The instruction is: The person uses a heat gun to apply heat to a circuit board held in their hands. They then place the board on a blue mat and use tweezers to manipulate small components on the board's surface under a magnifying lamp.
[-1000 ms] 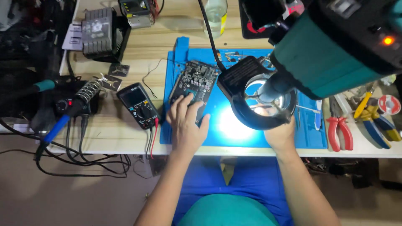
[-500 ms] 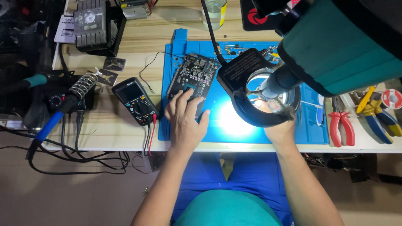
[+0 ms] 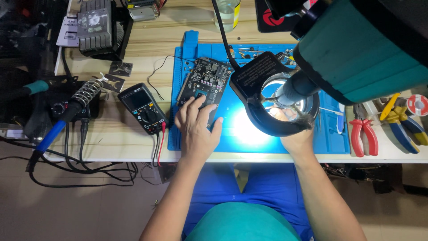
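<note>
A dark green circuit board (image 3: 206, 79) lies tilted on the blue work mat (image 3: 332, 138). My left hand (image 3: 196, 127) rests flat on the board's near end with its fingers spread. My right hand (image 3: 296, 136) reaches under the black ring light (image 3: 249, 82) of a microscope. Its fingers are mostly hidden by the ring and the lens, so what they hold cannot be made out. A bright spot of light falls on the mat between my hands.
A black multimeter (image 3: 143, 108) with red and black leads lies left of the mat. A soldering iron with a blue handle (image 3: 53, 134) sits in its coil stand at far left. Red pliers (image 3: 363, 136) and yellow-blue cutters (image 3: 401, 120) lie to the right. A glass (image 3: 226, 11) stands at the back.
The view has shifted slightly. My left hand stays on the board's near end and my right hand stays under the ring light.
</note>
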